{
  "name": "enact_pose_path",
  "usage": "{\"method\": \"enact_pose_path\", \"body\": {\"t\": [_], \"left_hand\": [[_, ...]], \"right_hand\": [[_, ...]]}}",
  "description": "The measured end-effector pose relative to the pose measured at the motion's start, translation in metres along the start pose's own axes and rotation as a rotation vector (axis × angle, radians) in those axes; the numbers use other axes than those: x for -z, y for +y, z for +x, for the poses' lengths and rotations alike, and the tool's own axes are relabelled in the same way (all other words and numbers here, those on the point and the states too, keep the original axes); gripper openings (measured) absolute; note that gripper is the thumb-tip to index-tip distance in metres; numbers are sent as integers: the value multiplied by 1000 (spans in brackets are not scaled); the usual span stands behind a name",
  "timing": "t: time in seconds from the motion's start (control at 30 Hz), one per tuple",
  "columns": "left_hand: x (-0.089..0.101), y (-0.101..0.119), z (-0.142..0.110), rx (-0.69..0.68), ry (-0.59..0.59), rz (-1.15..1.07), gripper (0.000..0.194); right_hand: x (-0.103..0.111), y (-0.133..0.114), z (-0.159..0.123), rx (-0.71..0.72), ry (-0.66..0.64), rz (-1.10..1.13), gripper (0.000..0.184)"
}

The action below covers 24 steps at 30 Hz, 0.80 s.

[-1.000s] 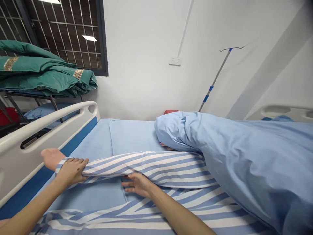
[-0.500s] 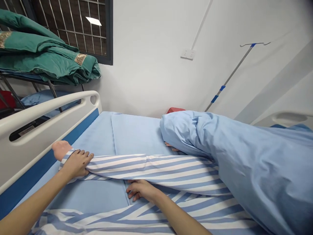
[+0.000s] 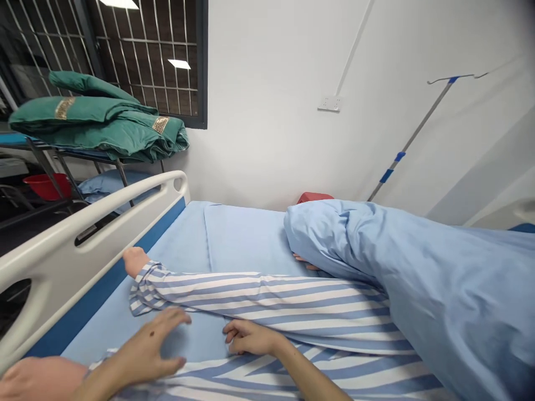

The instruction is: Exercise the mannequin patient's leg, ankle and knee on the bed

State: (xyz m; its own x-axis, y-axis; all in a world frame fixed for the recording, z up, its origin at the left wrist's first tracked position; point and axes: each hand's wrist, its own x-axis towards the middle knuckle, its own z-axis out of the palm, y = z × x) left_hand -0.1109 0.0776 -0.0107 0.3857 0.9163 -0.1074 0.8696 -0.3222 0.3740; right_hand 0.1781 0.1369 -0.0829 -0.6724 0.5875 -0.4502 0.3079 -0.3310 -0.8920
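My left hand [image 3: 154, 345] is open, thumb and fingers spread, in the gap between two legs in blue-and-white striped trousers. It appears to touch neither leg. The far striped trouser leg [image 3: 259, 292] lies straight along the bed, a bare foot [image 3: 134, 262] showing past its cuff. Nearer to me, the other trouser leg [image 3: 234, 384] is partly hidden under my forearms, with its blurred foot [image 3: 42, 379] at the lower left. My right hand [image 3: 251, 338] hovers or rests beside the far leg's near edge, fingers loosely bent, holding nothing visible.
A blue quilt [image 3: 438, 267] covers the body on the right; fingertips [image 3: 307, 262] poke out beneath it. At the left stands the white bed-end board [image 3: 96, 211]. Behind are folded green bedding [image 3: 112, 122], a red bucket [image 3: 48, 186] and a drip pole [image 3: 418, 131].
My left hand has let go of the far trouser leg near its cuff and moved toward me, opening. My right hand stays nearly in place. The view has shifted left.
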Motion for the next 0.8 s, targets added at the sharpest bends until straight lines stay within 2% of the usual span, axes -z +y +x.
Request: {"method": "enact_pose_path", "body": {"t": [0.1,0.17,0.27,0.37,0.43,0.53,0.63,0.7,0.8], "left_hand": [[-19,11,-49,95,-178,-90,74],[-32,12,-70,140,-189,0,76],[-45,12,-78,151,-124,181,70],[-48,17,-75,131,-77,276,68],[-49,22,-76,132,-33,324,68],[-51,26,-81,143,42,392,65],[-53,28,-86,152,86,434,63],[-54,28,-87,152,100,447,61],[-53,28,-86,148,115,458,58]], "right_hand": [[-3,0,-3,29,-4,-7,46],[-7,-3,-7,34,11,12,47],[-16,-11,-15,52,97,-3,42],[-33,-22,-30,119,256,-49,34],[-53,-29,-49,191,392,-68,30],[-95,-29,-89,371,604,-69,25],[-145,-11,-125,515,652,60,20],[-174,11,-140,498,646,171,19],[-200,47,-146,289,684,333,20]]}}
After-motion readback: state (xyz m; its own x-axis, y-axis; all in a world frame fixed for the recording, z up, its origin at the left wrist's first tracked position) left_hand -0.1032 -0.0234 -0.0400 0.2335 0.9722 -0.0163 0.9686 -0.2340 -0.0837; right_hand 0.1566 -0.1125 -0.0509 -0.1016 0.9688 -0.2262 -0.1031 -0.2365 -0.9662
